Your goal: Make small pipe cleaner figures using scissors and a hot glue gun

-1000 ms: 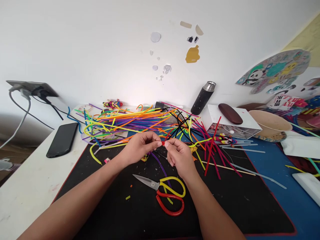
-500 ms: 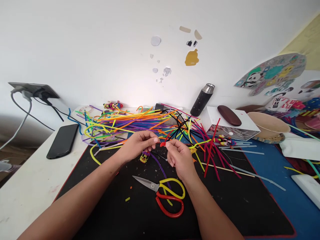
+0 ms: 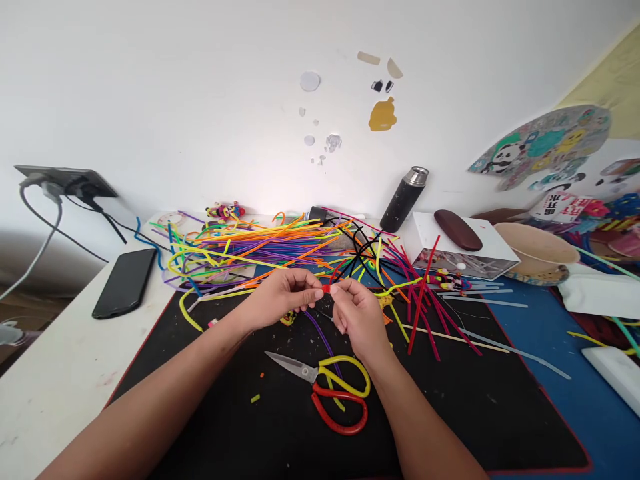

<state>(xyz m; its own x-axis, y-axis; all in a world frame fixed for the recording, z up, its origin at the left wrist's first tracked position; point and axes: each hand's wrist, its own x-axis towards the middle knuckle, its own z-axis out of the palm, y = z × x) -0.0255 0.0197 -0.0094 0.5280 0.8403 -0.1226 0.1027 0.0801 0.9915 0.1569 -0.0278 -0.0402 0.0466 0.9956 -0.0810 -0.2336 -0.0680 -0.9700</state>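
Observation:
Between my two hands is a small red pipe cleaner piece [image 3: 327, 289], mostly hidden by the fingertips. My left hand [image 3: 287, 297] pinches its left end with thumb and forefinger. From the other side my right hand [image 3: 357, 310] is closed on it in the same kind of pinch. Just beneath the left fingers lies a small yellow figure piece [image 3: 288, 319], partly covered, with a purple pipe cleaner [image 3: 320, 331] trailing down from near it. Scissors [image 3: 320, 390] with one yellow and one red handle rest on the black mat below the hands.
A heap of coloured pipe cleaners [image 3: 270, 243] lies behind the hands; magenta ones [image 3: 440, 313] spread at right. A black flask [image 3: 404, 200] stands beside a white box [image 3: 493, 250] bearing a brown case [image 3: 457, 230]. A phone [image 3: 125, 283] lies at left.
My left hand has moved slightly right and down, closing the gap to my right hand. It now covers more of the yellow figure piece, and less of the red piece shows.

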